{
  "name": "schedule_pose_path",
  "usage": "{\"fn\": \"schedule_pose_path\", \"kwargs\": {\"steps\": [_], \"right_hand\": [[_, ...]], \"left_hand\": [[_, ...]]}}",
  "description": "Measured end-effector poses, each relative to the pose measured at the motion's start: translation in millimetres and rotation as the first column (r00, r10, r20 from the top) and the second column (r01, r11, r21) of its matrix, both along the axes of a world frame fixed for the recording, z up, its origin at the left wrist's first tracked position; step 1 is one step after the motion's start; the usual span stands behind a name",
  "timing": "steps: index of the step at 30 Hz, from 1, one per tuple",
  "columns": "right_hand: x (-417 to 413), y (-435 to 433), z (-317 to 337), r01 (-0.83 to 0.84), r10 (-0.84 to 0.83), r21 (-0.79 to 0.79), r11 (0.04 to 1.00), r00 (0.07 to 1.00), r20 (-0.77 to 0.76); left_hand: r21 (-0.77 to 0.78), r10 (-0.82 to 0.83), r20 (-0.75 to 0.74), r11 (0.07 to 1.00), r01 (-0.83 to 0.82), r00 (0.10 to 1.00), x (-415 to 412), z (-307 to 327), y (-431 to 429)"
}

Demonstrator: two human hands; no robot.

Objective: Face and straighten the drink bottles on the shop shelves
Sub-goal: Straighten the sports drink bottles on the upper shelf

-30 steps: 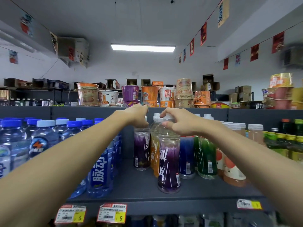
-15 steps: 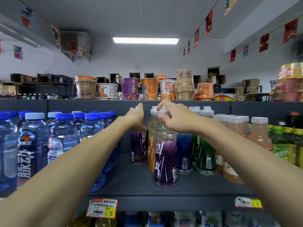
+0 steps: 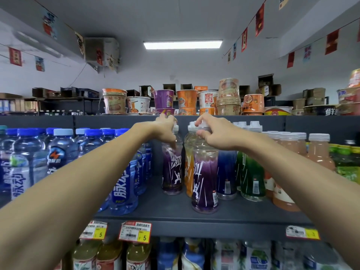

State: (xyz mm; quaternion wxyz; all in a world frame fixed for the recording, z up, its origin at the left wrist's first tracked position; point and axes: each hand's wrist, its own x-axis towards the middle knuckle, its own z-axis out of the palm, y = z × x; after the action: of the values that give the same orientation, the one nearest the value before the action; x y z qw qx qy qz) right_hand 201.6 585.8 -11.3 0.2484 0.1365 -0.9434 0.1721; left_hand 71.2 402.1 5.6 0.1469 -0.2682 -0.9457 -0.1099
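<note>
Two purple drink bottles with white caps stand on the dark shelf (image 3: 175, 215). The front purple bottle (image 3: 204, 184) stands near the shelf's front edge, and my right hand (image 3: 214, 133) grips its neck and cap from above. The rear purple bottle (image 3: 172, 172) stands further back to the left, and my left hand (image 3: 165, 129) is closed around its neck. Behind the front bottle stands an orange bottle (image 3: 188, 170), partly hidden. A blue bottle (image 3: 227, 176) and a green bottle (image 3: 252, 178) stand to the right.
Blue-capped water bottles (image 3: 124, 184) fill the shelf's left side. Pale orange juice bottles (image 3: 319, 152) stand at the right. Instant noodle cups (image 3: 163, 100) line the top shelf. Price tags (image 3: 135, 231) hang on the shelf's front edge, with more bottles on the shelf below.
The view has shifted right and down a little. My left hand has slid further down the rear purple bottle's neck. My right hand stays on the front bottle's top.
</note>
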Motion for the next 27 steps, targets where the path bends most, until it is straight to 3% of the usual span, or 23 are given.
{"fn": "schedule_pose_path", "kwargs": {"steps": [6, 15, 22, 27], "right_hand": [[1, -2, 0, 0.018, -0.018, 0.011, 1.000, 1.000, -0.002], [0, -4, 0, 0.021, -0.021, -0.002, 1.000, 1.000, 0.015], [-3, -1, 1, 0.018, -0.017, -0.029, 0.999, 0.999, 0.033], [-2, 1, 0, 0.015, -0.014, -0.044, 0.999, 1.000, 0.013]], "left_hand": [[0.004, -0.028, -0.059, 1.000, 0.028, 0.998, 5, -6, 9], [-0.052, -0.065, 0.022, 0.996, 0.066, 0.998, 8, 4, -10], [-0.161, -0.100, -0.116, 0.984, 0.080, 0.988, 15, -3, -10], [-0.124, -0.095, -0.148, 0.989, 0.077, 0.984, 13, -10, -11]]}}
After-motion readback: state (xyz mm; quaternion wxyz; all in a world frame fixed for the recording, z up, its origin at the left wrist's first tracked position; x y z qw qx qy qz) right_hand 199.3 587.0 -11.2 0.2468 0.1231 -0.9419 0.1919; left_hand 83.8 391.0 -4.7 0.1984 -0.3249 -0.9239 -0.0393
